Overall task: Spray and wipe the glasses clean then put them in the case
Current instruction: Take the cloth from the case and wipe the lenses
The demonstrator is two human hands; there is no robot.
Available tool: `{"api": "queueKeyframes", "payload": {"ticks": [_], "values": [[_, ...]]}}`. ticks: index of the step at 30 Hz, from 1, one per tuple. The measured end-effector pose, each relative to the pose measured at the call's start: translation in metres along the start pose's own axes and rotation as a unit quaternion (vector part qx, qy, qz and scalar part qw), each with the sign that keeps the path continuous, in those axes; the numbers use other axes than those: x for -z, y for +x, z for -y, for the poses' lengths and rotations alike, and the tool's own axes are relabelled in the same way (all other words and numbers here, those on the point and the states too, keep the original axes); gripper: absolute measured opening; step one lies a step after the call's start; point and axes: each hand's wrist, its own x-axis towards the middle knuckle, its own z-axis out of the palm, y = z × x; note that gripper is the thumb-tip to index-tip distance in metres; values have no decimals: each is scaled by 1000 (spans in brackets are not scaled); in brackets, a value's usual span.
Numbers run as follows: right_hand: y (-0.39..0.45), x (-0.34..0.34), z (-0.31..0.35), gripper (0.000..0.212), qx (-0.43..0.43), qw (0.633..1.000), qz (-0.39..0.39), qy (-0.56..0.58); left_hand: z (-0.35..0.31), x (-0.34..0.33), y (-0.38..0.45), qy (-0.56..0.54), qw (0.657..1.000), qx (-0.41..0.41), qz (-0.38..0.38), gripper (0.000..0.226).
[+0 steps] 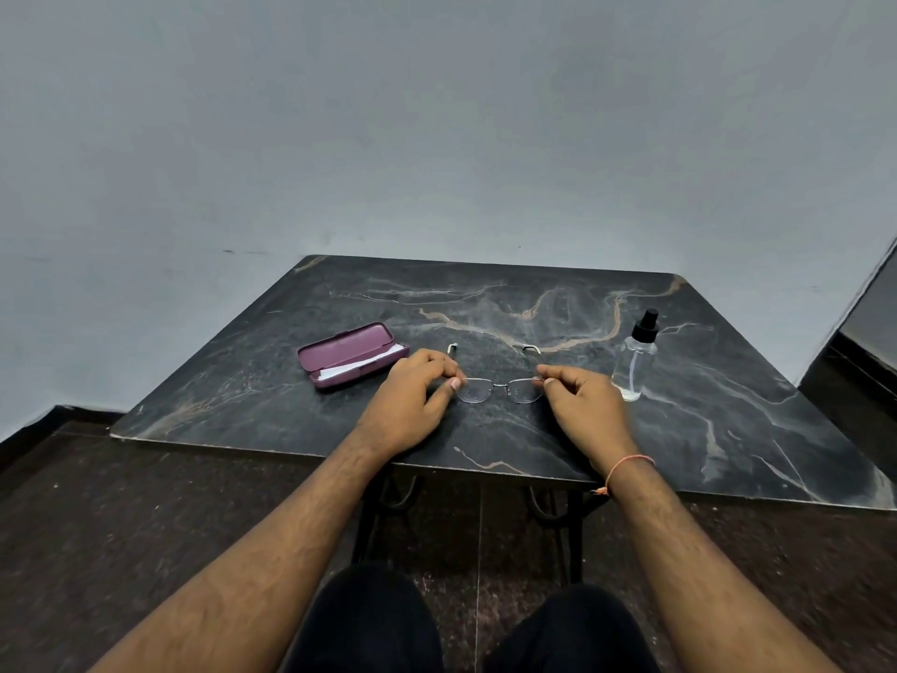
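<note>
I see the glasses (500, 387) near the middle of the table (704, 420), lenses toward me and both side arms unfolded, pointing away toward the wall. Their long axis runs left to right across my view, roughly level with the table's near edge. I cannot tell whether the frame sits on the tabletop or is lifted just off it.

The left hand (412, 400) pinches the frame's left corner between thumb and forefinger, the other fingers curled loosely above. The right hand (585, 405) does the same at the right corner, thumb and forefinger closed on the hinge end, remaining fingers bent. Both forearms reach forward from the bottom of the view, wrists just over the near edge, backs of the hands up. A thin orange thread (626, 466) circles the right wrist.

Left of the glasses, just beyond the left hand, the purple case (352, 354) lies open, angled, with something white (361, 364) inside it. To the right, near the right hand, a clear spray bottle (636, 359) with a black nozzle stands upright.

The table is dark marble-patterned with pale veins, on black metal legs. Behind it is a plain grey-white wall (437, 138); the floor (121, 527) is dark speckled tile. Dark-trousered knees show at the bottom.
</note>
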Motion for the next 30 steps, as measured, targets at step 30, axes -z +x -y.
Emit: {"api": "queueKeyframes", "payload": {"ticks": [30], "values": [[-15, -5, 13, 48, 117, 972, -41, -198, 69, 98, -47, 152, 934, 304, -111, 36]]}}
